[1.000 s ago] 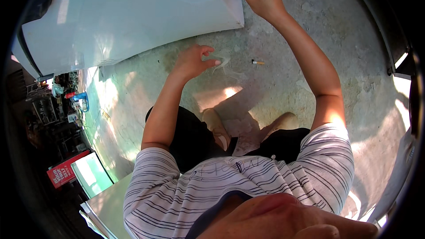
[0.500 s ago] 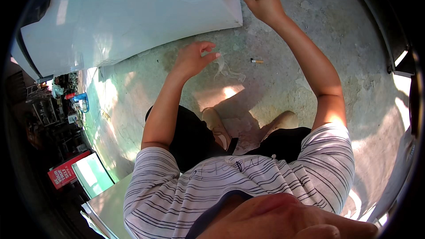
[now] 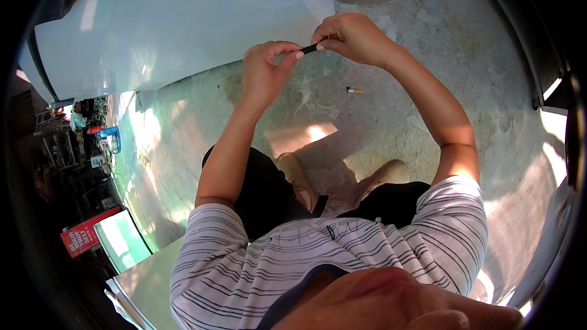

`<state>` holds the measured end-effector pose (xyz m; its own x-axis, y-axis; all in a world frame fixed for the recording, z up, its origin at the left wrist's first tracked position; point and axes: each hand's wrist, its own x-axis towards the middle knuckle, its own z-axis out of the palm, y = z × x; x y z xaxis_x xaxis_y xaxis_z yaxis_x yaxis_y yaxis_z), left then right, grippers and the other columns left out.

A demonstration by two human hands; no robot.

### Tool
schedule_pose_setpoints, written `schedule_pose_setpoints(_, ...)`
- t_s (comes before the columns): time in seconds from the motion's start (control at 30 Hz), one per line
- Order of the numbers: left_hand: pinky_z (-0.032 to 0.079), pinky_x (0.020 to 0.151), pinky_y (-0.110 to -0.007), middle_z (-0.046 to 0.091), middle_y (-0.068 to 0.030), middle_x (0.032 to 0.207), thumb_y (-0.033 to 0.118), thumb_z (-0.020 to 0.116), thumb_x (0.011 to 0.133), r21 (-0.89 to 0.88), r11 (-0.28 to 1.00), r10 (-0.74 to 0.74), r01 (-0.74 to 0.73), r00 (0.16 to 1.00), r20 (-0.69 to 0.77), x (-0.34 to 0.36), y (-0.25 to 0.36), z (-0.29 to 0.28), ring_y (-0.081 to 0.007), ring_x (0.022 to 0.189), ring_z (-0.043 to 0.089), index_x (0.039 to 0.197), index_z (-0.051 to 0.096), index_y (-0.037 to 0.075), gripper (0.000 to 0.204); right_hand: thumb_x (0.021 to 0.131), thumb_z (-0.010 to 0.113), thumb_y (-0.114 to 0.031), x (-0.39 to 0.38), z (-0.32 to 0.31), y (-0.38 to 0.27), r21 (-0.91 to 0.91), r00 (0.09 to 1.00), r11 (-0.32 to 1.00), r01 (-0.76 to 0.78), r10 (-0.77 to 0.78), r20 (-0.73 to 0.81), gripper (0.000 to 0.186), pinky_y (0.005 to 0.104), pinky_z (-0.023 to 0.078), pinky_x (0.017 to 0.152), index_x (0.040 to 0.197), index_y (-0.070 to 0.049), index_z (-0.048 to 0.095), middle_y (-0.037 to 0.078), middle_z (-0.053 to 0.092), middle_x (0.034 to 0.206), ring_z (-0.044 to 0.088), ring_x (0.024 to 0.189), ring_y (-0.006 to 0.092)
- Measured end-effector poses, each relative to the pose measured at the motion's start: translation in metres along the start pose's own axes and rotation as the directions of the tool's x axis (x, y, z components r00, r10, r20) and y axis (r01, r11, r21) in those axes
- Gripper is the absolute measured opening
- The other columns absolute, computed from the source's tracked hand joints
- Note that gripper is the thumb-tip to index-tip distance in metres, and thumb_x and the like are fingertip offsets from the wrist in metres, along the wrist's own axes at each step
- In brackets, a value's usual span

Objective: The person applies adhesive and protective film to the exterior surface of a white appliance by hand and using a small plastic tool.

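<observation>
My left hand (image 3: 266, 67) and my right hand (image 3: 351, 36) meet in front of me, above the concrete floor. Between them is a thin black pen-like stick (image 3: 309, 49). The right hand pinches one end and the left hand's fingertips pinch the other end. Just beyond the hands lies a large white sheet (image 3: 183, 24) flat on the floor, its near corner by my right hand. My knees and sandalled feet (image 3: 299, 183) show below.
A small cigarette-like stub (image 3: 354, 91) lies on the concrete (image 3: 428, 36) right of the hands. Pale boards (image 3: 122, 241) and a red box (image 3: 85, 238) sit at lower left. Cluttered goods (image 3: 92, 134) stand at far left. A dark frame (image 3: 538, 49) edges the right.
My right hand has pulled back from the white sheet's edge with the black stick. My left hand rose off the floor and took hold of the stick's other end.
</observation>
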<state>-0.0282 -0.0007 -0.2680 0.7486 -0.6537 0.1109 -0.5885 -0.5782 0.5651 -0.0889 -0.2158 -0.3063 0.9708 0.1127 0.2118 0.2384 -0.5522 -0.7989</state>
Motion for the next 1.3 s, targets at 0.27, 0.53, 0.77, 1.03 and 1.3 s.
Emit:
schedule_pose_setpoints(0.27, 0.046, 0.077, -0.036, 0.068, -0.009, 0.083, 0.017, 0.067, 0.083, -0.036, 0.999, -0.01, 0.006, 0.994, -0.106, -0.003, -0.018, -0.006, -0.0267, 0.08, 0.061, 0.089, 0.067, 0.006, 0.012, 0.077, 0.076, -0.033, 0.047, 0.001, -0.003, -0.201, 0.73, 0.979, 0.031, -0.16, -0.664, 0.028, 0.0319, 0.05, 0.067, 0.088, -0.008, 0.066, 0.003, 0.068, 0.086, 0.064, 0.077, 0.0184)
schedule_pose_setpoints(0.53, 0.046, 0.077, -0.036, 0.067, -0.0088, 0.083, 0.017, 0.066, 0.084, -0.073, 0.997, -0.031, 0.028, 0.998, -0.053, -0.008, -0.019, -0.009, -0.0265, 0.082, 0.061, 0.088, 0.066, 0.005, 0.013, 0.081, 0.072, -0.022, 0.05, 0.005, -0.004, -0.116, 0.786, 0.993, 0.039, -0.102, -0.61, 0.016, 0.0321, 0.051, 0.066, 0.088, -0.008, 0.068, 0.002, 0.068, 0.096, 0.065, 0.078, 0.0203)
schedule_pose_setpoints(0.77, 0.044, 0.082, -0.038, 0.067, -0.0073, 0.084, 0.019, 0.066, 0.084, -0.038, 0.999, -0.02, 0.018, 0.999, -0.035, -0.006, -0.017, -0.01, -0.0266, 0.083, 0.06, 0.089, 0.066, 0.007, 0.013, 0.082, 0.068, -0.017, 0.052, -0.005, -0.013, -0.301, 0.769, 0.953, 0.027, -0.213, -0.603, 0.013, 0.0297, 0.05, 0.061, 0.093, -0.011, 0.068, -0.001, 0.069, 0.093, 0.065, 0.075, 0.0195)
schedule_pose_setpoints(1.03, 0.043, 0.083, -0.038, 0.067, -0.0059, 0.083, 0.02, 0.066, 0.085, -0.016, 1.0, -0.01, 0.009, 0.999, -0.035, -0.009, -0.019, -0.009, -0.0251, 0.082, 0.06, 0.088, 0.066, 0.008, 0.013, 0.08, 0.066, -0.007, 0.056, -0.069, -0.048, 0.059, 0.332, 0.923, 0.379, -0.076, -0.94, 0.013, 0.0389, 0.045, 0.065, 0.093, -0.009, 0.07, 0.012, 0.06, 0.076, 0.059, 0.07, 0.0297)
schedule_pose_setpoints(1.3, 0.043, 0.081, -0.037, 0.066, -0.0049, 0.084, 0.017, 0.066, 0.085, -0.084, 0.996, -0.015, 0.001, 0.986, -0.167, -0.004, -0.009, -0.022, -0.0245, 0.082, 0.059, 0.088, 0.065, 0.008, 0.01, 0.081, 0.054, 0.007, 0.018, -0.038, -0.019, 0.11, 0.825, 0.963, 0.244, -0.147, -0.547, 0.02, 0.0278, 0.052, 0.075, 0.091, -0.003, 0.068, 0.006, 0.069, 0.092, 0.066, 0.083, 0.0178)
